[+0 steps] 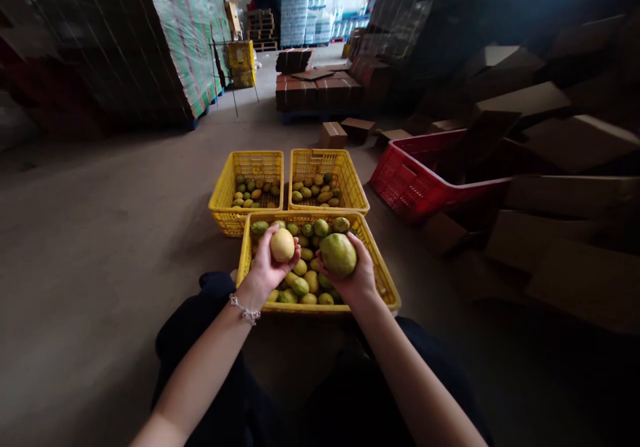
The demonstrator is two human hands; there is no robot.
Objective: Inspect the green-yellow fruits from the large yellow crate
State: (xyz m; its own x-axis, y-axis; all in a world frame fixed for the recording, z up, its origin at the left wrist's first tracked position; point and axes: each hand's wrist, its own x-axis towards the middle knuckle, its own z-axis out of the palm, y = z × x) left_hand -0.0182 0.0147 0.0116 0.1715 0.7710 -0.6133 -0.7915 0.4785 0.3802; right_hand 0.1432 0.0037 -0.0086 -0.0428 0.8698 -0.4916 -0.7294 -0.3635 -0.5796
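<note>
My left hand (267, 260), with a bracelet at its wrist, is closed around a smooth, round, pale yellow fruit (283, 245). A larger, bumpy green fruit (339, 255) sits in my right hand (363, 274), fingers curled about it. Both hands are above the near yellow crate (320, 308), which holds many green and yellow fruits (300, 286). Behind it stand two more yellow crates side by side, a left one (220, 207) and a right one (356, 190). Each has a smaller layer of similar fruits on its bottom. The exact kind of fruit is unclear.
To the right a red crate (400, 180) stands beside a pile of cardboard boxes (530, 100). Farther off are stacked flat cartons (320, 92) on a pallet and small boxes (333, 135) on the floor. A tall wrapped stack (193, 34) rises at the left.
</note>
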